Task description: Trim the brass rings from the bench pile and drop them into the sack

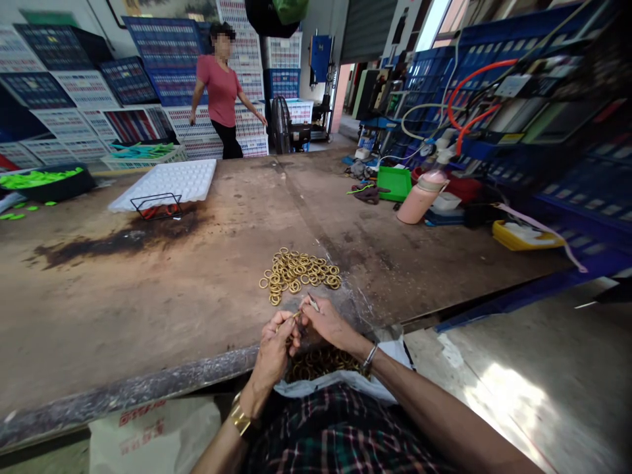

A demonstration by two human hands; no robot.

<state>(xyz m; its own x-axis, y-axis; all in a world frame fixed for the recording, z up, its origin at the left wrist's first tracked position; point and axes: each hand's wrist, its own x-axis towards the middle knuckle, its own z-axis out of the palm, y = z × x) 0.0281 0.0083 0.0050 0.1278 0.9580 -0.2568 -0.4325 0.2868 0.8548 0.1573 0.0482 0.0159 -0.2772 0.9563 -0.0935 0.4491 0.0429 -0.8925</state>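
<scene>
Both hands (pixel 301 332) pinch a ring (pixel 295 315) just below the ring pile (pixel 299 273).

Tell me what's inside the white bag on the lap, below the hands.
The white bag holds more brass rings, like the pile on the table. Only the top layer shows; the left hand and right hand cover part of the opening, and the bag's depth is hidden.

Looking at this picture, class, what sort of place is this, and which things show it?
Probably a small factory or workshop: stacked blue and white plastic crates line the wall, a heap of small brass rings lies on the worn, stained workbench, and the person's hands work one ring.
</scene>
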